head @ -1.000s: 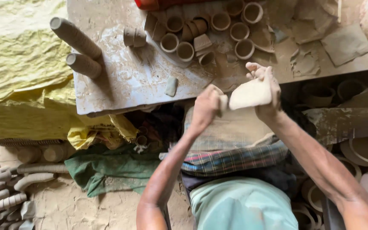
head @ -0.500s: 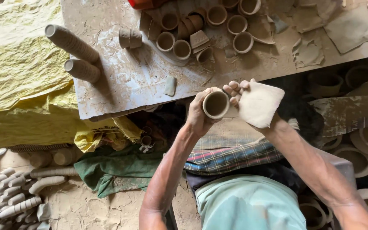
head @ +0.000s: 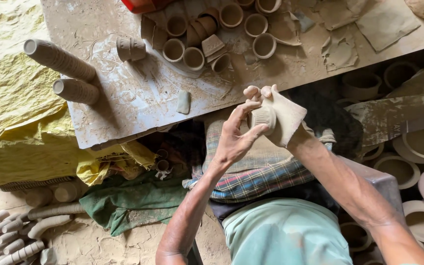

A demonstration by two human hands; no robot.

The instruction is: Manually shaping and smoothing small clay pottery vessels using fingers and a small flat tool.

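Hands raised over lap | left [head: 234, 140] grips clay cup [head: 262, 117] | right [head: 261, 93] presses clay slab [head: 288, 115]

Just below the near edge of the board [head: 138, 105], the left hand [head: 234, 140] grips a small clay cup [head: 262, 118], thumb along its side. The right hand [head: 266, 95] wraps a flat clay sheet [head: 288, 115] around the cup's far side. On the board lie loose cups [head: 192, 58], two stacked cup rolls [head: 60, 59] at its left end, and clay scraps [head: 339, 51] to the right. Bowls [head: 420, 142] sit below the board's right end.
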